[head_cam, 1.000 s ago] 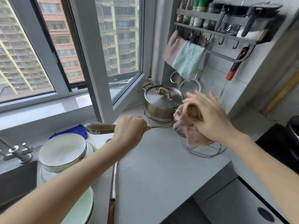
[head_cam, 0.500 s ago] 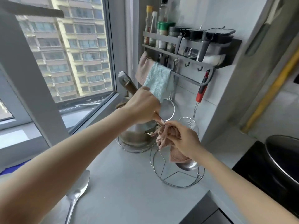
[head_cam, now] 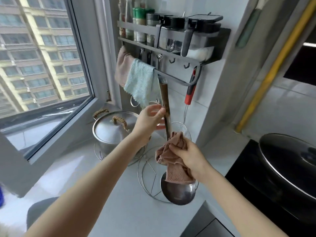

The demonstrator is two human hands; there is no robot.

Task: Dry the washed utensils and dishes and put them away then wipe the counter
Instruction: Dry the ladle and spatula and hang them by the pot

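- Table: a bare grey strip runs from the near edge toward the wall, open between the window frame and the stove.
- Lidded pot: fills the far left corner by the window.
- Wire trivet: lies flat on the table just right of the pot.
- Rack rail:
  - Left end draped by a pink cloth and a teal cloth.
  - Ladle stands upright just beside them.
  - Strainer hangs at the right end.
  - Open gap between ladle and strainer, with bare hooks above it.
- Black pan: walls off the right side.
- Left hand on the ladle handle and right hand with a brown cloth: both stand before the lower gap.
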